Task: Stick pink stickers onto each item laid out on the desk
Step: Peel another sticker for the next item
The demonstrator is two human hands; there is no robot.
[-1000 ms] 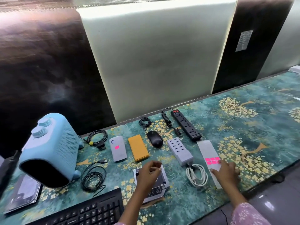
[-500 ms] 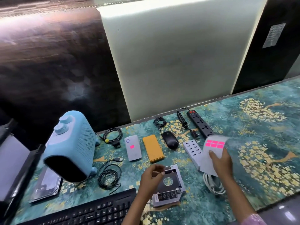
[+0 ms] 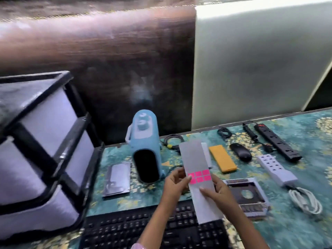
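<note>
Lower centre of the frame: a sheet point(image 3: 194, 157) of pink stickers point(image 3: 199, 177) is held above the bench point(image 3: 296, 232); the right grip point(image 3: 222, 193) is clamped on its lower part, thumb on top; the left grip point(image 3: 174, 186) pinches its left edge at the stickers; a keyboard point(image 3: 143, 229) lies beneath; a blue heater point(image 3: 145, 150) stands just left.

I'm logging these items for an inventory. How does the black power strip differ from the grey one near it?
The black power strip is longer and slimmer; the grey power strip is shorter and blockier. The black one has a red switch at its far end; the grey one shows none. Both lie flat on the desk, slanted alike.
</note>
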